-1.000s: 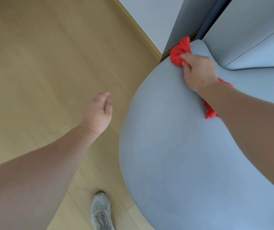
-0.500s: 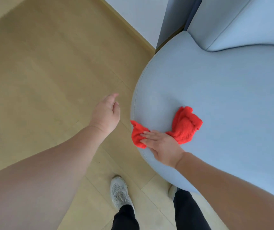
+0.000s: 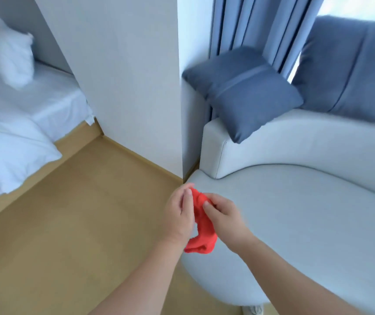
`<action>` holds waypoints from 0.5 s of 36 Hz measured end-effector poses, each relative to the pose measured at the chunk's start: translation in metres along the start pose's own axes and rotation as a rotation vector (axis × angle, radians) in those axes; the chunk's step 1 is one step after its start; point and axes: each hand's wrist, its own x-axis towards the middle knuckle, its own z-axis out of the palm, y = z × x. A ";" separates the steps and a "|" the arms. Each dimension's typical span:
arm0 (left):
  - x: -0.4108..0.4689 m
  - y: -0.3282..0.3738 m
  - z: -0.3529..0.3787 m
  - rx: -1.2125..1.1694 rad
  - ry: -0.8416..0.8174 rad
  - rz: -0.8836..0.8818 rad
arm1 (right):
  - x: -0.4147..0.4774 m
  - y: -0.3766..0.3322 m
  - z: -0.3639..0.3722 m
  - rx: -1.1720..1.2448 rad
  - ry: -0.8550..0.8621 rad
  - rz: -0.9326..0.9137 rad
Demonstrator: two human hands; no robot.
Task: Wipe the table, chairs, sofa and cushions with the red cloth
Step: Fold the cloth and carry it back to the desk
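The red cloth [image 3: 201, 226] hangs bunched between both my hands, lifted off the sofa near its left front edge. My left hand [image 3: 179, 214] holds its left side and my right hand [image 3: 224, 218] pinches its top with curled fingers. The pale grey sofa [image 3: 307, 214] has a rounded seat and a low curved backrest. One dark blue cushion [image 3: 243, 92] leans tilted on the backrest's left end. A second dark blue cushion [image 3: 347, 67] stands on the backrest to the right.
A white wall corner [image 3: 136, 87] juts out just left of the sofa. Blue curtains [image 3: 254, 26] hang behind the cushions. A bed with white bedding [image 3: 11, 133] fills the left side. Wooden floor [image 3: 68, 223] lies between bed and sofa.
My right hand lifted the cloth off the seat after a sweep toward the front edge, and my left hand came in to hold it too. My head tilted up.
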 end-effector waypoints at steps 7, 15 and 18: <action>0.001 0.131 -0.025 -0.034 0.083 0.248 | -0.050 -0.120 0.001 0.059 -0.118 -0.058; -0.003 0.223 -0.020 0.092 -0.036 0.448 | -0.072 -0.208 -0.045 -0.139 -0.087 -0.176; -0.002 0.240 -0.018 0.216 -0.014 0.526 | -0.075 -0.227 -0.056 -0.237 -0.063 -0.196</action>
